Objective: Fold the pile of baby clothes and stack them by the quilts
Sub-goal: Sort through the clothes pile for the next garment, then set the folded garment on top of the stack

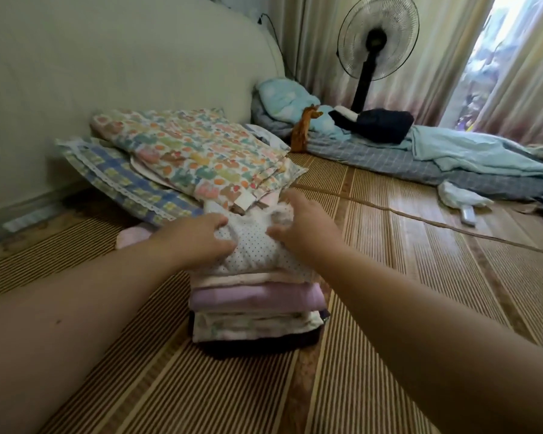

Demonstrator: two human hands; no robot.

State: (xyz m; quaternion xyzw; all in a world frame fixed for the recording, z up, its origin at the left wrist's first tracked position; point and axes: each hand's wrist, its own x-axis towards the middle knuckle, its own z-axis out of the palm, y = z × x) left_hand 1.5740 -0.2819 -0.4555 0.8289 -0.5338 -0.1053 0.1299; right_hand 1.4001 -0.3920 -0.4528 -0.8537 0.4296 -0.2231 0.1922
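White dotted garment (257, 247) is topping the stack (254, 305) beside the quilts (188, 151); left hand (201, 238) and right hand (304, 225) are gripping it, fingers curled.

Folded baby clothes (257, 296) stacked on mat, touching floral quilts (195, 151).

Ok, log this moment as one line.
polka-dot garment: atop folded stack | left hand: holds garment | right hand: holds garment | stack: beside quilts
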